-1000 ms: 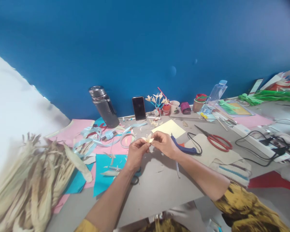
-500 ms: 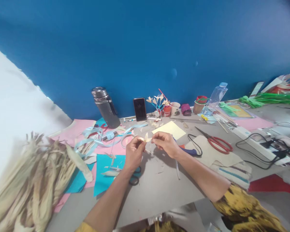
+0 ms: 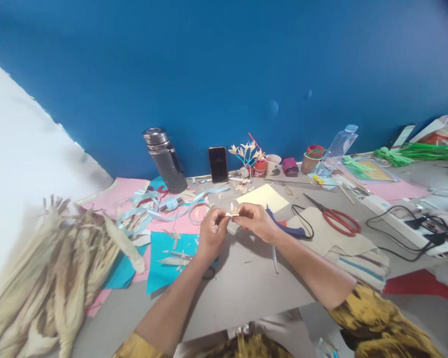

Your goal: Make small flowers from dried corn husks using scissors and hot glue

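Over the middle of the table, a small cream flower (image 3: 232, 211) that looks made of corn husk is pinched between my two hands. My left hand (image 3: 212, 231) grips its left side with thumb and fingers. From the other side, my right hand (image 3: 254, 220) closes on its right petal. Just beyond the hands lies a yellow paper sheet (image 3: 264, 198). A blue glue gun (image 3: 289, 227) is beside my right hand. Under my left forearm, a blue sheet (image 3: 160, 281) carries husk scraps, and dark scissor handles are partly covered there.
Dried corn husks (image 3: 65, 278) are heaped at the left. A flask (image 3: 166, 161), an upright phone (image 3: 218, 165) and husk flowers (image 3: 247, 150) stand along the wall. Red-handled scissors (image 3: 339, 221), a power strip (image 3: 390, 219) with cables and a leaning bottle (image 3: 338, 149) are at the right.
My hands have come closer together around the husk flower, the right hand moving in to the left. The view has shifted slightly.
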Demonstrator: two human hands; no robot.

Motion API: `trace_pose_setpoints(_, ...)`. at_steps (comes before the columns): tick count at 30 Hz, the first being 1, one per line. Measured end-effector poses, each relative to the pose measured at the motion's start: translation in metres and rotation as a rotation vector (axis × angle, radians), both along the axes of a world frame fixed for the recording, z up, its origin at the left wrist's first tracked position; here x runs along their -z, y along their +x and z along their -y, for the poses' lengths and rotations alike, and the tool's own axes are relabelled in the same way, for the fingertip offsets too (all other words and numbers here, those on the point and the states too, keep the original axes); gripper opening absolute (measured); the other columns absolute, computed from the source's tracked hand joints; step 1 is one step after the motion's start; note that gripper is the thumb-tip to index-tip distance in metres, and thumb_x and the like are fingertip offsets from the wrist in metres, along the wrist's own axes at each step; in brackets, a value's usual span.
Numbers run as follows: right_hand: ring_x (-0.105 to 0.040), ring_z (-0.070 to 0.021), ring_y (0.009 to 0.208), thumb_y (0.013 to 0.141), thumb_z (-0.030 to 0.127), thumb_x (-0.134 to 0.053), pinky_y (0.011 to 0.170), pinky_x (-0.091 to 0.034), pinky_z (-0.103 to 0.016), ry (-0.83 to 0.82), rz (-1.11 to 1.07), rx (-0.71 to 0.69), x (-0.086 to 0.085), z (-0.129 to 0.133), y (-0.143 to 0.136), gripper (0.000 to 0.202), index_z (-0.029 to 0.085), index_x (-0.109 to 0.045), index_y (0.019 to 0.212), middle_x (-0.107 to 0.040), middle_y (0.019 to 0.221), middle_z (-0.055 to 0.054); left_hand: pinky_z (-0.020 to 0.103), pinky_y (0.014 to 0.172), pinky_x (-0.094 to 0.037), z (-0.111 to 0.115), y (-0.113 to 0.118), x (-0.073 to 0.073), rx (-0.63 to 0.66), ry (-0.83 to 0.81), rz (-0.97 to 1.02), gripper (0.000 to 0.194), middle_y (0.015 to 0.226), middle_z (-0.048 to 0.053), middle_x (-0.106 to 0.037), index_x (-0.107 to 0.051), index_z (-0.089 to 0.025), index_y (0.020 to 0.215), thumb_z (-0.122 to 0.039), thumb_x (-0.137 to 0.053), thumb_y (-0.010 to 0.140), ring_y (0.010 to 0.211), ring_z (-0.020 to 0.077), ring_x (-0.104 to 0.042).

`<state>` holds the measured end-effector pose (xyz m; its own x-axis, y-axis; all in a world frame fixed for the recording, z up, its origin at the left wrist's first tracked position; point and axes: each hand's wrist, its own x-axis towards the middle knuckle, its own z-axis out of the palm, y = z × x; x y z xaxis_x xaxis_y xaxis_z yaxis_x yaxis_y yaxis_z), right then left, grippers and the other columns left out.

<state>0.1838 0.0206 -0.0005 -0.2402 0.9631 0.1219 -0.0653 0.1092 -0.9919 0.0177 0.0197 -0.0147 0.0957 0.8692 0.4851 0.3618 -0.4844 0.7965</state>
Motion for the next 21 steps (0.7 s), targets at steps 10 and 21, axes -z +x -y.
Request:
trace_pose_setpoints(10,-0.043,-0.0079,0.049,0.071,0.034,-0.073,0.048,-0.031,-0.022,-0.017,0.035,0.045,0.0015,-0.0017,0.0010,0.020,0.017,-0.063,0.074,-0.052,0.056,0.006,0.025,0.063,-0.042,-0.0008,-0.0002,0.0048,0.029,-0.083,0.048,0.007,0.074,-0.001,-0.057,-0.059,-0.020,0.077,-0.020,-0.058,0.084,0.067,0.0135,-0.055)
trace_pose_setpoints(21,-0.045,-0.0099,0.055,0.079,0.043,-0.069,0.052,-0.038,-0.023,0.035,0.030,0.033,0.0000,-0.0002,0.0075,0.027,0.016,-0.066,0.079,-0.059,0.067,0.000,0.025,0.063,-0.044,-0.0023,-0.0003,0.0074,-0.008,-0.034,0.055,0.008,0.075,-0.001,-0.057,-0.058,-0.020,0.077,-0.015,-0.057,0.082,0.065,0.0125,-0.054)
